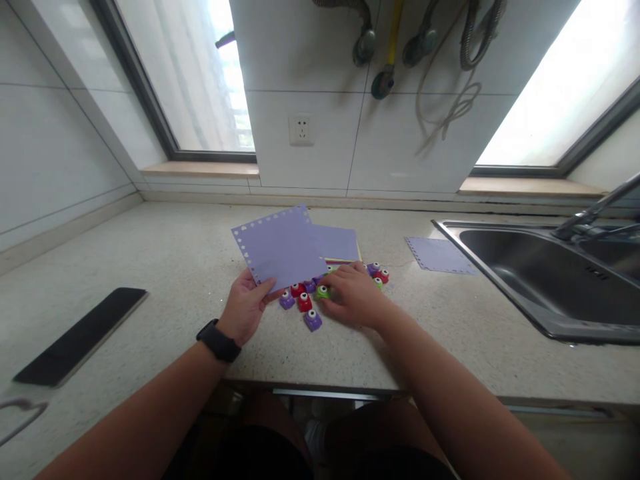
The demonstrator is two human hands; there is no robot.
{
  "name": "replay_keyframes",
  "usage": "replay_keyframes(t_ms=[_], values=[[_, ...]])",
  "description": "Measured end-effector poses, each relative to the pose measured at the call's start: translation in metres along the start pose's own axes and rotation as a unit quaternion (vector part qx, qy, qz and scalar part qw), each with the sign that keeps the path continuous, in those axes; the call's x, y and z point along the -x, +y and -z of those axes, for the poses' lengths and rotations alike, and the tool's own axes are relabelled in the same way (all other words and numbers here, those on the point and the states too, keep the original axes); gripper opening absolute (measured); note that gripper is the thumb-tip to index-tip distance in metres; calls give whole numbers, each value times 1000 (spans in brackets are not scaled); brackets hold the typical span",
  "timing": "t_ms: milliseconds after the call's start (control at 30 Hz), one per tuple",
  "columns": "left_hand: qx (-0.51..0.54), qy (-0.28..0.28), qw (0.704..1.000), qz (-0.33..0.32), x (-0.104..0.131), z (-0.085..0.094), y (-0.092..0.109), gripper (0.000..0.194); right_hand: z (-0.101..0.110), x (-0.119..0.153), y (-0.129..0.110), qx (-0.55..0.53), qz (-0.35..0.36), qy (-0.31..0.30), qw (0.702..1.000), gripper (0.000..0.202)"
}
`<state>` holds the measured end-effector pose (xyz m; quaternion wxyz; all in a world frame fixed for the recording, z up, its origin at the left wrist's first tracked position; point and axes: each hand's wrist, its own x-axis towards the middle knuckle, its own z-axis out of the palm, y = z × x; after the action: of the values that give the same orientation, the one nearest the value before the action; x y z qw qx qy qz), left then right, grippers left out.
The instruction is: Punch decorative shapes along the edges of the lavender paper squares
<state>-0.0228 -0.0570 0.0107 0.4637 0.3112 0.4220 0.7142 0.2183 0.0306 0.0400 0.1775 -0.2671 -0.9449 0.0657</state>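
Observation:
A purple sheet of paper (280,247) is pinched at its lower left corner between the thumb and fingers of my left hand (245,308). Small holes run along its left and top edges. My right hand (357,297) has its thumb and fingers around a small green paper punch (323,292) on the counter. Around it lie several more punches, among them a red paper punch (304,302) and a purple paper punch (313,321). Some are partly covered by my right hand. Behind the held sheet rests a stack of coloured paper (340,242), purple on top.
Another purple sheet with holed edges (441,255) lies right, next to the steel sink (530,313) with its faucet (590,213). A long black flat object (83,337) lies on the left of the speckled counter (165,267). A wall socket (301,130) and pipes are at the back.

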Motion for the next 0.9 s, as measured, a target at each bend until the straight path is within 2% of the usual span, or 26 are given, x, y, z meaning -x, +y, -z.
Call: replay_keyframes(t_ms=[100,200,267,467,567,700,833,900], values=[[2,0,1000,5,0,0,0,43,6,4,10,-132,-43,63,988,24],[-1,0,1000,8,0,1,0,43,6,6,19,-230,-102,152,956,26],[-3,-5,1000,8,0,1,0,44,2,6,23,-294,-125,190,929,28],[-1,-15,1000,10,0,2,1,46,-8,-1,25,-498,-155,203,829,39],[-1,-20,1000,11,0,1,1,46,-7,-2,23,-552,-169,205,790,45],[-1,-15,1000,18,1,0,-2,42,-4,-2,25,-556,-187,212,782,44],[-5,-6,1000,0,-1,8,0,26,-2,2,28,-552,-180,211,787,39],[-42,-53,998,-5,-3,14,5,25,-1,3,28,-551,-176,204,790,36]])
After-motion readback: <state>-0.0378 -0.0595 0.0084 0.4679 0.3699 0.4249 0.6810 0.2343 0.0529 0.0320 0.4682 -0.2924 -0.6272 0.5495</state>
